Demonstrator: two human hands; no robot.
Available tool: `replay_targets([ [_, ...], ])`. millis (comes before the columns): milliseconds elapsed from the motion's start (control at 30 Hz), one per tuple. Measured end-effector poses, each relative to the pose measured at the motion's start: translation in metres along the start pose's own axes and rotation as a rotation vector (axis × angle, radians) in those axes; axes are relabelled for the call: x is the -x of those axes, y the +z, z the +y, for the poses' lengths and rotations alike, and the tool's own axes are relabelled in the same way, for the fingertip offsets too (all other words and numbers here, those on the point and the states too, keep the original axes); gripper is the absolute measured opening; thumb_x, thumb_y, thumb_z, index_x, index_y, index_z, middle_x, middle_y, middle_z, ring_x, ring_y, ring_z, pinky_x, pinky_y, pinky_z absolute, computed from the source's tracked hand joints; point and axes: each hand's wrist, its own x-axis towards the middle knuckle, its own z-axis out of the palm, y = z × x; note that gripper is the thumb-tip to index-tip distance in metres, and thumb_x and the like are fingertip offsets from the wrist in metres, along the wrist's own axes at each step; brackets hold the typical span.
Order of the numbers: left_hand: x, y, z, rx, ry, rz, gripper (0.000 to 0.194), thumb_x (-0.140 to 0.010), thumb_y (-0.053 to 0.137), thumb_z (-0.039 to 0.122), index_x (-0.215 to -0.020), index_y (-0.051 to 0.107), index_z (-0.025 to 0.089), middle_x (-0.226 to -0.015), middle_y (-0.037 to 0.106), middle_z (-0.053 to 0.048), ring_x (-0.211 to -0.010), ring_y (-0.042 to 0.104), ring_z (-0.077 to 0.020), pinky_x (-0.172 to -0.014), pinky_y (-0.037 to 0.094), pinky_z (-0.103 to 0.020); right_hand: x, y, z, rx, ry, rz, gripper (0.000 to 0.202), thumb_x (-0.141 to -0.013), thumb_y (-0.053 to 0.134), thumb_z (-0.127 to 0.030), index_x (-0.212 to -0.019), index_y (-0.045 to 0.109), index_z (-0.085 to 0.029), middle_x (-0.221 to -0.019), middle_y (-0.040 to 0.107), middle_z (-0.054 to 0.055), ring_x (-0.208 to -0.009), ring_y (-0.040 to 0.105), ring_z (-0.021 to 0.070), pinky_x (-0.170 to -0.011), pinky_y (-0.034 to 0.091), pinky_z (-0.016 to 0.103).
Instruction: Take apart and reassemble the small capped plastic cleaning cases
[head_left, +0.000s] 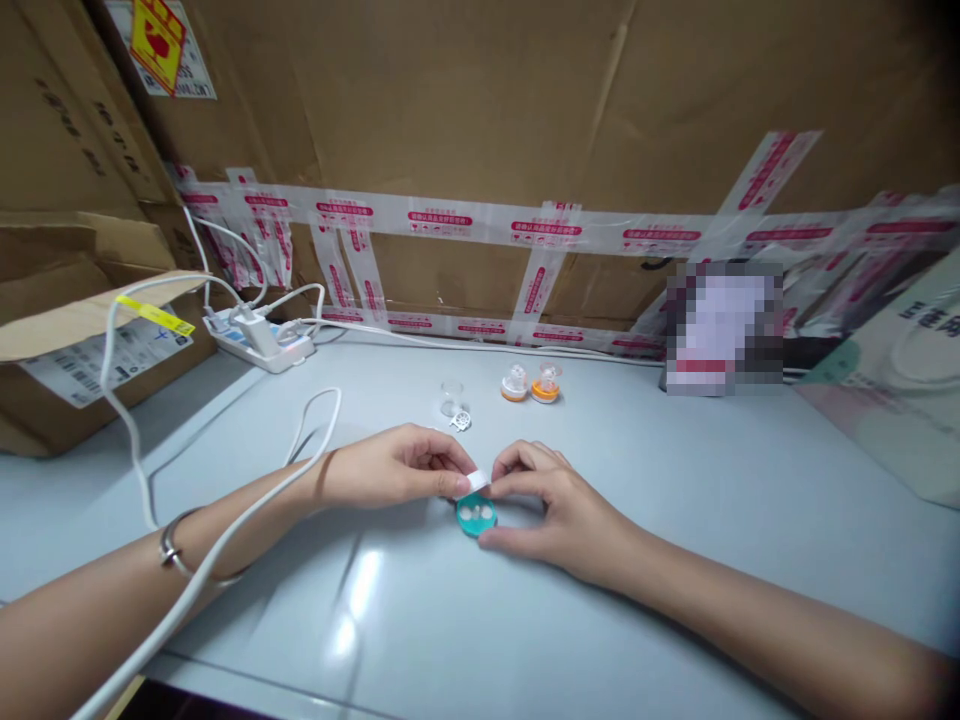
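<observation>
My left hand (pixel 420 465) pinches a small white plastic piece (pixel 478 481) between thumb and fingertips, just above the far edge of a teal round piece (pixel 465 528). That teal piece is shallow, with pale parts inside it, and it rests on or close to the table. My right hand (pixel 551 505) grips it from the right side, its thumb at the near rim and its index finger near the white piece. Beyond the hands lie a white wheel-like part (pixel 460 421) and a clear cup-shaped cover (pixel 451 398).
Two small orange-and-white capsules with clear tops, one on the left (pixel 514 385) and one on the right (pixel 547 386), stand farther back. A power strip (pixel 262 345), a white cable (pixel 217 545) over my left forearm, an open carton (pixel 97 375) and a blurred phone-like object (pixel 712 335) surround the workspace.
</observation>
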Motion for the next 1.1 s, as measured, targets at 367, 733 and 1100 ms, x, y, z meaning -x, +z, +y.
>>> replay_targets([
  [367,0.007,0.01,0.007,-0.329,0.069,0.099,0.027,-0.081,0.061,0.031,-0.099,0.062,0.011,-0.086,0.066,-0.006,-0.076,0.059,-0.0146,-0.071,0.048,-0.025,0.001,0.0,0.001,-0.025,0.026,-0.01,0.025,-0.062,0.079,-0.032,-0.084,0.072,-0.024,-0.091,0.056,0.003,-0.091,0.052,0.0199,-0.086,0.038,0.037],
  [733,0.011,0.022,0.011,-0.75,0.285,0.18,0.023,-0.081,0.064,0.028,-0.099,0.061,0.015,-0.084,0.06,-0.003,-0.077,0.054,-0.0142,-0.071,0.041,-0.023,0.001,0.001,0.003,-0.038,0.052,-0.007,0.029,-0.064,0.077,-0.035,-0.09,0.067,-0.024,-0.094,0.059,0.002,-0.093,0.053,0.0205,-0.086,0.038,0.036],
  [1100,0.011,0.026,0.008,-0.771,0.222,0.21,0.022,-0.079,0.066,0.033,-0.09,0.061,0.014,-0.08,0.058,-0.002,-0.071,0.053,-0.014,-0.063,0.04,-0.022,-0.001,-0.001,0.0,-0.027,0.042,-0.041,0.034,-0.064,0.077,-0.037,-0.095,0.067,-0.025,-0.097,0.059,0.002,-0.095,0.053,0.0209,-0.09,0.036,0.038],
])
